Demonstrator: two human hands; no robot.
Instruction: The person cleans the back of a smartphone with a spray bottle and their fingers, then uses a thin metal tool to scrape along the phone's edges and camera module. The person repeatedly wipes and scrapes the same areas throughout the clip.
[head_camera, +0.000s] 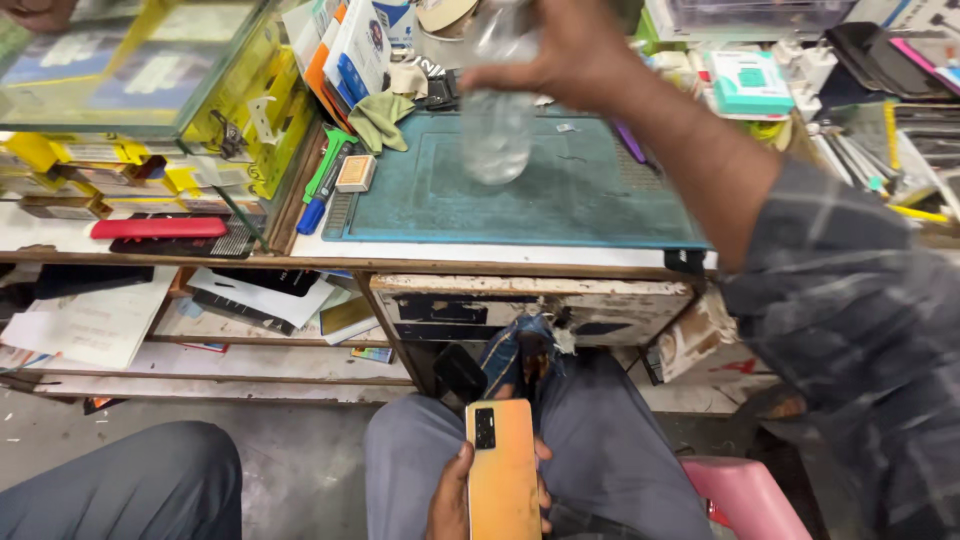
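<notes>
My right hand (575, 55) is raised over the workbench and grips a clear plastic bottle (497, 120) near its top; the bottle hangs above the teal work mat (560, 200). Low in the view, my left hand (452, 495) holds an orange-gold smartphone (502, 470) back side up, resting over my lap. My right forearm, in a dark checked sleeve, crosses the right side of the view.
A glass display case (140, 70) with yellow boxes stands at the left. Green and blue pens (322, 180), a small box (355, 172) and a green cloth (382, 120) lie beside the mat. Boxes and tools crowd the back right. A pink stool (750, 495) sits under me.
</notes>
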